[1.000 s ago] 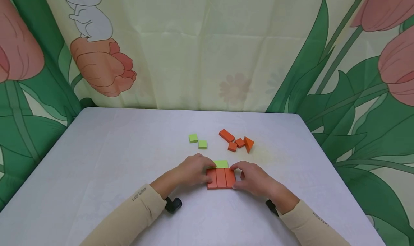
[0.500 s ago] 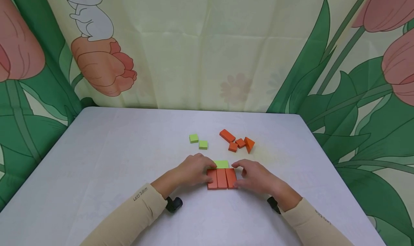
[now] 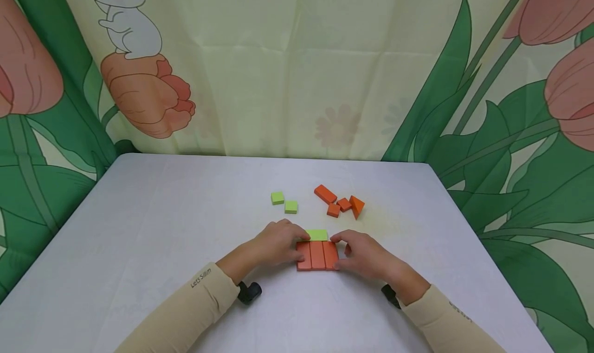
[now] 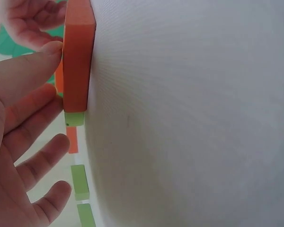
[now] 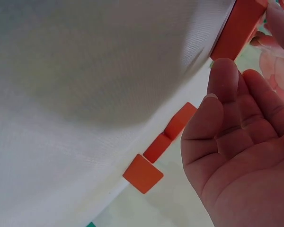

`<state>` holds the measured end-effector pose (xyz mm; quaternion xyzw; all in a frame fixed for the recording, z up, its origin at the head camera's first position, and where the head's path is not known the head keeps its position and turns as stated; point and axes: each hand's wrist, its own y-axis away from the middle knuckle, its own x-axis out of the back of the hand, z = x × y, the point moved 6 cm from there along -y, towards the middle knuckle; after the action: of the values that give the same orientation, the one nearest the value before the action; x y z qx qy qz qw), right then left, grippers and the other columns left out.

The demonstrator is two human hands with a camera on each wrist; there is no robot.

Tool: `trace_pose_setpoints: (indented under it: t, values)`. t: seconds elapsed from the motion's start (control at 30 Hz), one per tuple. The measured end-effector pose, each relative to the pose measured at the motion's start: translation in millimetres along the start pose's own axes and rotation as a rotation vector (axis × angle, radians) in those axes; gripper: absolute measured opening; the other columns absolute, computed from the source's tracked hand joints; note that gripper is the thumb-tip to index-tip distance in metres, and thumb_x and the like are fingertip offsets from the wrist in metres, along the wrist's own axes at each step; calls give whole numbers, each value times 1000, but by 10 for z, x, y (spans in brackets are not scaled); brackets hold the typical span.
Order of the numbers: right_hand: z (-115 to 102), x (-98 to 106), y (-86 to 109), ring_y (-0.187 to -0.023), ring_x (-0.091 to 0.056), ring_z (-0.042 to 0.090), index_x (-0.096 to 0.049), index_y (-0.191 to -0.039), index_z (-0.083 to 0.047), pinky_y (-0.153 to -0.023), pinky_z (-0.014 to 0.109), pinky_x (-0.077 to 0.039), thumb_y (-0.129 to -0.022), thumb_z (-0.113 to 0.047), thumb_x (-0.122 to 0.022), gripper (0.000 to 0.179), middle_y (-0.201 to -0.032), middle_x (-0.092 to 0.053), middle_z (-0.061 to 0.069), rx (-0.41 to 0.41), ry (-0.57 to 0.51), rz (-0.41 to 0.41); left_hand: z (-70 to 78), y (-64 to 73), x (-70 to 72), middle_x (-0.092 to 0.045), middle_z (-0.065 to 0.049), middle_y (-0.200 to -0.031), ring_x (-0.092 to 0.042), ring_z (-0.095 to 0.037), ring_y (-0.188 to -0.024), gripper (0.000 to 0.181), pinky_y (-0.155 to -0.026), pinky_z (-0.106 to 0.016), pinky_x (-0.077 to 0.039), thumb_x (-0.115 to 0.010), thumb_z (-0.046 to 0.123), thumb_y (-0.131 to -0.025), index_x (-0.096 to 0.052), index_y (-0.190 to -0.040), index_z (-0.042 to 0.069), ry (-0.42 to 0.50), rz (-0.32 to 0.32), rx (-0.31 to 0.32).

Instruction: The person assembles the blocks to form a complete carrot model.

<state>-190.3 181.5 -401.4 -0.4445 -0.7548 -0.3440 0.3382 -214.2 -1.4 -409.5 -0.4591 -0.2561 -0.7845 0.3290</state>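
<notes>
A printed curtain of tulips, green leaves and a cartoon white animal hangs behind a bench covered in a pale grey-white cloth. Near the front middle of the bench lie three orange bars side by side, long sides touching, forming one flat slab, with a flat green block set against their far ends. The left hand rests at the slab's left edge, its fingers laid against the outer bar and reaching toward the green block; in the left wrist view the thumb presses the side of the orange bar, the other fingers loosely spread, so this grip is relaxed rather than closed round anything. The right hand sits at the slab's right edge, thumb at the near corner and forefinger near the far one; in the right wrist view the palm is open with fingertips just touching the bar, a wide grip holding nothing. Farther back, well apart from the hands, two small green squares lie near each other, and to their right a loose cluster of orange pieces: a bar, two small squares and a triangular wedge. Both forearms wear beige sleeves.
</notes>
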Motion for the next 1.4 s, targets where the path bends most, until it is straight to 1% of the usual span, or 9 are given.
trace_pose_setpoints:
  t: [0.13,0.27,0.53,0.73,0.8,0.93,1.1,1.27,1.4]
  values:
    - [16,6,-17,-84,-51,14,-62,-130,-9,-71,31,-46,-82,-23,-84,54,-101,-57,-6,-10,12,4,0,6,3,-68,5,-120,-53,-19,-117,39,-96,-42,-43,-77,27,-89,-70,-125,14,9,-3,2]
    - [54,71,-58,-83,-51,15,-62,-132,-9,-70,31,-46,-84,-26,-83,55,-98,-57,-4,-25,22,35,0,6,-3,-67,6,-120,-53,-19,-116,39,-96,-41,-43,-77,28,-89,-70,-125,14,7,-2,2]
    - [160,268,-282,-81,-52,18,-56,-138,-7,-68,33,-46,-89,-23,-77,56,-90,-57,2,-58,22,75,-6,1,1,-67,6,-121,-52,-20,-119,40,-95,-42,-43,-77,30,-89,-70,-125,15,4,-1,16]
    - [141,304,-420,-72,-52,17,-56,-137,-4,-65,32,-45,-88,-20,-77,55,-90,-59,3,-9,10,93,-2,16,2,-67,6,-122,-52,-20,-119,39,-95,-42,-42,-77,30,-89,-70,-125,15,9,4,-1]
    - [115,285,-448,-71,-52,17,-57,-136,-4,-64,32,-45,-87,-20,-77,55,-93,-60,3,12,6,88,0,22,6,-67,6,-122,-52,-20,-119,39,-95,-42,-42,-77,30,-89,-70,-125,14,10,5,-5]
    - [68,204,-454,-83,-54,18,-58,-137,-6,-69,32,-48,-85,-24,-81,59,-108,-62,3,0,2,46,7,28,18,-67,6,-123,-51,-20,-119,39,-95,-43,-42,-77,29,-89,-70,-125,14,15,6,-9]
    - [11,110,-360,-105,-57,22,-59,-137,-9,-86,38,-50,-85,-23,-81,58,-128,-61,2,0,7,-8,13,22,18,-67,5,-123,-51,-21,-120,40,-96,-43,-41,-77,30,-90,-70,-126,15,14,0,-4]
    - [-38,61,-273,-109,-56,24,-62,-133,-10,-92,42,-48,-85,-20,-81,53,-126,-61,1,44,17,-17,10,16,11,-66,6,-123,-51,-20,-120,40,-97,-43,-42,-77,31,-90,-69,-126,15,4,-4,6]
    - [-47,32,-246,-109,-56,23,-63,-132,-12,-91,42,-49,-85,-22,-82,52,-124,-61,-1,36,31,-27,-1,11,3,-67,6,-123,-51,-20,-120,41,-97,-42,-42,-77,31,-89,-70,-126,15,3,-3,16]
